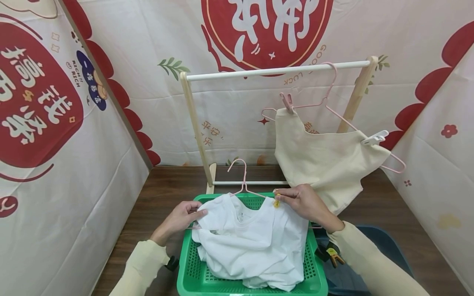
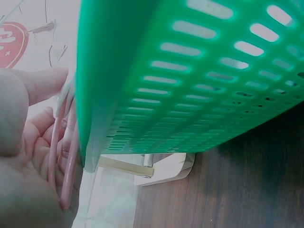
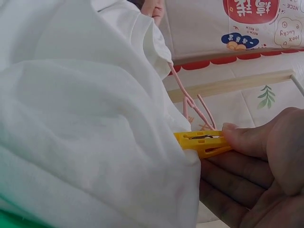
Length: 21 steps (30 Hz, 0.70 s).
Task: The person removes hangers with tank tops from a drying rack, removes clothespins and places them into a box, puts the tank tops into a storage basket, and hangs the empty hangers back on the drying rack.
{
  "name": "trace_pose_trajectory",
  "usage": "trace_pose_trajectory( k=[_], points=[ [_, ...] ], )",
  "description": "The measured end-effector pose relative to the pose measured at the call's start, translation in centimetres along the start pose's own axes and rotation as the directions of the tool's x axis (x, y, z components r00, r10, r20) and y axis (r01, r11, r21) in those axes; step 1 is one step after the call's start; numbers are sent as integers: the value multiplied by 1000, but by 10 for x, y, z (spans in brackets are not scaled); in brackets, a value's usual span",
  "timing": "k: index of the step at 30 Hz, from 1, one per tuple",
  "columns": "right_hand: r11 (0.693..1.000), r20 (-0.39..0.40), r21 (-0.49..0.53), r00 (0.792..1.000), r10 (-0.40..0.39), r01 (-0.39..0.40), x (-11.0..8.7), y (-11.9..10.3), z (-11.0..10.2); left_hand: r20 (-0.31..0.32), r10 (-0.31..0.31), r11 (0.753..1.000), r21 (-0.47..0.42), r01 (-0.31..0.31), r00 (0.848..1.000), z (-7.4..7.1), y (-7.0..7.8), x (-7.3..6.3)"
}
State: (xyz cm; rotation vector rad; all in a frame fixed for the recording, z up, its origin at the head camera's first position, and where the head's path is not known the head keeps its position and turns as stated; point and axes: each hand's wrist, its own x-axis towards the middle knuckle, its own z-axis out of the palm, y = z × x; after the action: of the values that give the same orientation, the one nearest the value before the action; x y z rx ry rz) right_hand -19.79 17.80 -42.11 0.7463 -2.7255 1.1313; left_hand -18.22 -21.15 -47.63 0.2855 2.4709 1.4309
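Observation:
A white T-shirt lies over a pink clothes hanger, both spread across a green basket. At the shirt's left shoulder my left hand pinches the cloth, thumb in front and fingers behind. In the left wrist view the hanger's pink end runs across that palm, beside the basket wall. My right hand pinches a yellow clothespin between thumb and fingers. The clothespin's tip bites the cloth at the right shoulder, close to the hanger's arm.
Behind the basket stands a wooden drying rack with a white top bar. From it hangs another pink hanger, holding a beige garment by a pink clothespin and a white clothespin. A dark blue tub sits at right.

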Motion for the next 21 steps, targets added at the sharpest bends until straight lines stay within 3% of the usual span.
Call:
trace_pose_trajectory(
  k=[21],
  points=[
    [1000,-45,5,999,-6,6,-2,-1,-9,-6,-5,1000,22,5,1000,1,1,1]
  ],
)
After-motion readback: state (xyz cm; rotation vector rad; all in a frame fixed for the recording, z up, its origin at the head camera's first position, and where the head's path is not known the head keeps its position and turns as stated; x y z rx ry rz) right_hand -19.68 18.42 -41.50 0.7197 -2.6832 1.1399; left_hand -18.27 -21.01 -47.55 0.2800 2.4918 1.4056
